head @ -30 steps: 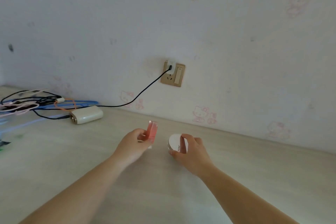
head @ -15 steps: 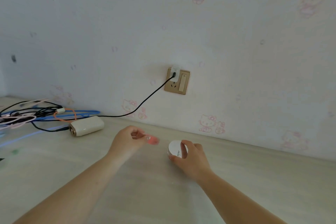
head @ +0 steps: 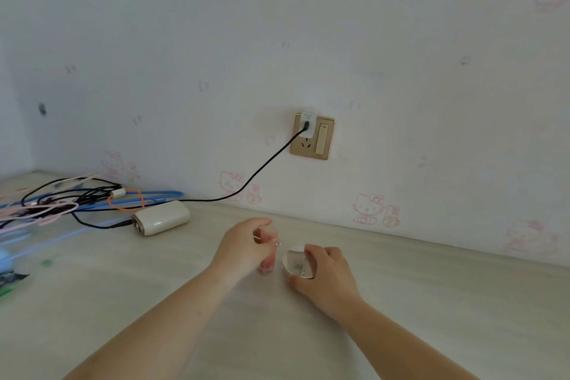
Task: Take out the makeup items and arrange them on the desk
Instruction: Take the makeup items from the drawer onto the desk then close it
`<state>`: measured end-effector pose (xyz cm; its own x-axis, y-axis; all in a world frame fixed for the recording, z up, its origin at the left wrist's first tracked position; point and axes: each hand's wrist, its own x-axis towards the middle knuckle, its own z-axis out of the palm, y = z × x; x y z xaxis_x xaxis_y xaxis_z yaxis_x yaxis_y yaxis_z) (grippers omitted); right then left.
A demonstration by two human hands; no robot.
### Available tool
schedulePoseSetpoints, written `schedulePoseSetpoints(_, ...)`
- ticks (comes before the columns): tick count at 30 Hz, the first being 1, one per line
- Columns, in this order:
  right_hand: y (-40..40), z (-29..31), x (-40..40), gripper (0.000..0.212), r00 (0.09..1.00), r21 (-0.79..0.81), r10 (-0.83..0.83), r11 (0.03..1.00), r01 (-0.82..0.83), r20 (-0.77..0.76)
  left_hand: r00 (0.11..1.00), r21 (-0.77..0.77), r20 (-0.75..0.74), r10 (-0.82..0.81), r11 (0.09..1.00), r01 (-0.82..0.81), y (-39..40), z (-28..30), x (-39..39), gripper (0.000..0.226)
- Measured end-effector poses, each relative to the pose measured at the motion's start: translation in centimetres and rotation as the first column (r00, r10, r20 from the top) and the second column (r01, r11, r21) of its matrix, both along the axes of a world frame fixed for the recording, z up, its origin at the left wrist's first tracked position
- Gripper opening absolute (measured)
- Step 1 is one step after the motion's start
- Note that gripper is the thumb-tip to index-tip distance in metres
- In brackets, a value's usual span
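Makeup items, two, on the desk (head: 431,302), both below and in front of the wall socket (head: 312,136).

Pink bottle (head: 267,261): upright, its base on the desk; left hand (head: 246,245) curled over its top, fingers pinching it. One second ago it was raised and tilted in that hand; half a second ago it was a blur in motion; now it stands.

White round compact (head: 296,261): just right of the pink bottle, tilted on edge, flat face toward the camera; right hand (head: 324,276) grips it, thumb below, fingers over the upper rim. Grip unchanged since the earlier frames.

Power bank (head: 161,217): left of the socket, on the desk, among tangled cables (head: 77,200).
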<state>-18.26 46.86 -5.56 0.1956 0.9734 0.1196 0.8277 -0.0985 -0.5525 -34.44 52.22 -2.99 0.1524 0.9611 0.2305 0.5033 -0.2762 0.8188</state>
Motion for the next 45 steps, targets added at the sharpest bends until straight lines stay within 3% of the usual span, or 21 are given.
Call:
schedulePoseSetpoints(4, 0.0, -0.3, -0.1, 0.07, 0.999, 0.008, -0.002, 1.0, 0.002, 0.044, 1.0, 0.004, 0.011, -0.018, 1.0, 0.018, -0.5, -1.2, 0.0, 0.013)
schedulePoseSetpoints(10, 0.3, -0.7, 0.0, 0.067, 0.998, 0.035, -0.024, 0.999, 0.022, 0.062, 0.997, 0.006, -0.068, 0.048, 0.999, -0.048, 0.1, -3.1, -0.1, 0.032)
schedulePoseSetpoints(12, 0.4, -0.8, 0.0, 0.068, 0.998, 0.039, -0.024, 0.999, 0.022, 0.063, 0.997, -0.008, -0.053, 0.061, 0.998, -0.062, 0.1, -3.2, 0.0, 0.049)
schedulePoseSetpoints(15, 0.3, -0.8, 0.0, 0.081, 0.999, 0.018, 0.004, 1.0, -0.005, 0.054, 0.998, -0.074, 0.004, 0.061, 0.995, -0.061, -0.1, -3.0, 0.1, 0.097)
schedulePoseSetpoints(18, -0.2, -0.3, 0.3, 0.094, 0.99, 0.032, -0.002, 0.999, 0.006, -0.139, 0.991, -0.056, 0.069, 0.117, 0.992, -0.113, -0.9, -2.2, -0.1, 0.113)
schedulePoseSetpoints(22, -2.8, 0.4, 1.8, 0.071, 0.938, 0.131, -0.036, 0.988, 0.086, -0.345, 0.947, 0.093, 0.276, 0.163, 0.976, -0.195, -3.1, 0.3, -0.8, 0.085)
schedulePoseSetpoints(25, -6.2, 1.9, 3.0, 0.05, 0.892, 0.234, -0.009, 0.964, 0.129, -0.452, 0.884, 0.121, 0.464, 0.051, 0.985, -0.121, -6.9, 3.4, -0.3, 0.051)
schedulePoseSetpoints(27, -8.6, 3.2, 3.9, 0.035, 0.883, 0.294, 0.034, 0.948, 0.12, -0.469, 0.867, 0.166, 0.494, -0.07, 0.986, -0.014, -9.6, 5.2, 0.7, 0.028)
schedulePoseSetpoints(33, -18.2, 6.8, 7.9, 0.033, 0.903, 0.391, 0.067, 0.913, 0.116, -0.424, 0.841, 0.214, 0.385, -0.38, 0.923, 0.319, -17.3, 7.5, 6.9, 0.005)
schedulePoseSetpoints(36, -23.8, 7.2, 11.0, 0.035, 0.915, 0.374, 0.021, 0.916, 0.143, -0.402, 0.802, 0.201, 0.288, -0.524, 0.852, 0.484, -21.0, 6.6, 11.1, 0.011)
schedulePoseSetpoints(45, -42.7, 6.5, 21.5, 0.027, 0.934, 0.265, -0.283, 0.904, 0.336, -0.217, 0.556, 0.135, 0.11, -0.824, 0.566, 0.813, -34.9, 3.6, 23.2, 0.015)
